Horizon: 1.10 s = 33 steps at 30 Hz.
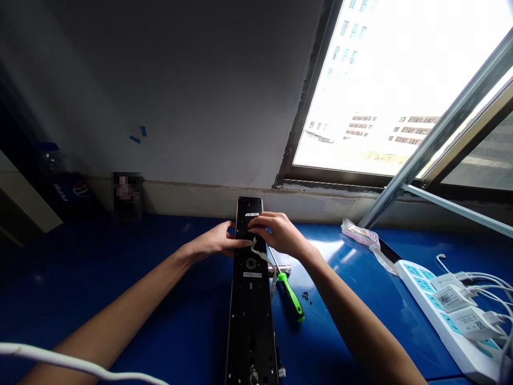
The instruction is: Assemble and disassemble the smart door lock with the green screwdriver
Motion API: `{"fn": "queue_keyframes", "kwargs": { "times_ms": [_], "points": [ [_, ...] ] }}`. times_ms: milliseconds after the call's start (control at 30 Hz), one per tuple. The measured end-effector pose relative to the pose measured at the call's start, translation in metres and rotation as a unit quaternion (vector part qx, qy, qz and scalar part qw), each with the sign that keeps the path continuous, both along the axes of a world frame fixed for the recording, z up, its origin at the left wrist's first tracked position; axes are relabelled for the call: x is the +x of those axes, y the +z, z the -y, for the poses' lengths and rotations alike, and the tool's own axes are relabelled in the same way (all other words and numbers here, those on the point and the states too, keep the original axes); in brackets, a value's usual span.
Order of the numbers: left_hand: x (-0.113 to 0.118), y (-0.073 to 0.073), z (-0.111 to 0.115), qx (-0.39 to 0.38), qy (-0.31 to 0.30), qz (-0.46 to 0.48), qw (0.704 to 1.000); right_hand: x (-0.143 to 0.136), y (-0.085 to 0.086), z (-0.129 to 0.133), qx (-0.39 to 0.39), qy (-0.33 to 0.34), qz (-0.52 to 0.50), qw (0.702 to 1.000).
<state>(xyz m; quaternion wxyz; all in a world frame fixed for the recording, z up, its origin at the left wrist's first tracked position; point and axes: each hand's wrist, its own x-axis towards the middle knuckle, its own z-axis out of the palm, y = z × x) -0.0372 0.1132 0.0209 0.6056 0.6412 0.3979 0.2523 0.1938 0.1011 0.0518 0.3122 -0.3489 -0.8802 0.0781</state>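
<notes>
A long black panel (252, 299), which looks like the back of a door lock, stretches away from me over the table. My left hand (216, 239) grips its left edge, with the thumb on its face beside a white cable (262, 256). Over the panel's upper part, my right hand (276, 230) has its fingertips pinched close to the surface; whatever is between them is too small to make out. A screwdriver (292, 297) with a green handle lies to the right of the panel, its shaft pointing toward it. Several small dark screws (305, 295) are scattered beside the handle.
The blue table (180, 331) runs up to the wall. At right, a white power strip (433, 315) carries several plugged adapters, near a pink-and-white packet (360, 235) and a metal frame (404, 176). A cola bottle (70, 184) stands back left; a white cable (72, 363) crosses lower left.
</notes>
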Motion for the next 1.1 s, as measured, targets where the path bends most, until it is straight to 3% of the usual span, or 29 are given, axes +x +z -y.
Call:
{"fn": "queue_keyframes", "kwargs": {
  "times_ms": [267, 667, 933, 1100],
  "points": [
    [0.004, -0.006, 0.0, 0.013, 0.001, 0.025, 1.0, -0.004, -0.012, -0.004, -0.02, -0.017, -0.049, 0.998],
    [0.009, -0.012, 0.001, -0.002, 0.052, 0.03, 0.998, 0.0, -0.002, -0.001, -0.044, -0.035, -0.041, 0.998],
    [0.014, -0.015, -0.003, -0.002, 0.08, 0.046, 0.996, 0.004, 0.009, 0.003, -0.072, -0.103, -0.017, 0.992],
    [0.018, -0.018, -0.004, 0.018, 0.1, 0.051, 0.993, 0.033, 0.008, 0.025, -0.122, -0.227, 0.042, 0.965]
  ]
}}
